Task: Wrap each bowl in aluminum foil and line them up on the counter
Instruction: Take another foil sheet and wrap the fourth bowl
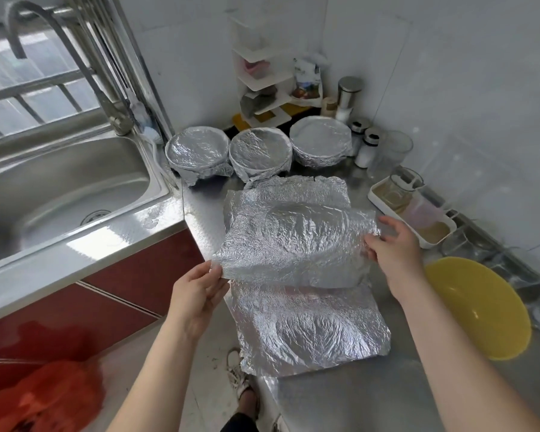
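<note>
While three foil-wrapped round bowls [259, 152] line the steel counter [356, 400], left hand [197, 296] and right hand [390, 247] pinch a crinkled aluminium foil sheet [296, 244]; the yellow plastic bowl [477, 307] remains unwrapped.

Left hand [197, 294] pinching a sheet's near-left corner; right hand [390, 244] pinching its right edge; both forearms extended forward.

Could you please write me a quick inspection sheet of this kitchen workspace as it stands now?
Surface: steel counter, partly covered by flat foil.
Job's things: three wrapped bowls in a row at the back; yellow bowl unwrapped; lifted foil sheet.
Clutter: jars, tray, corner rack.
Grippers: left hand and right hand pinch the lifted sheet's edges.
Cables: nothing seen.
Surroundings: sink, tap, window, red bag.
</note>
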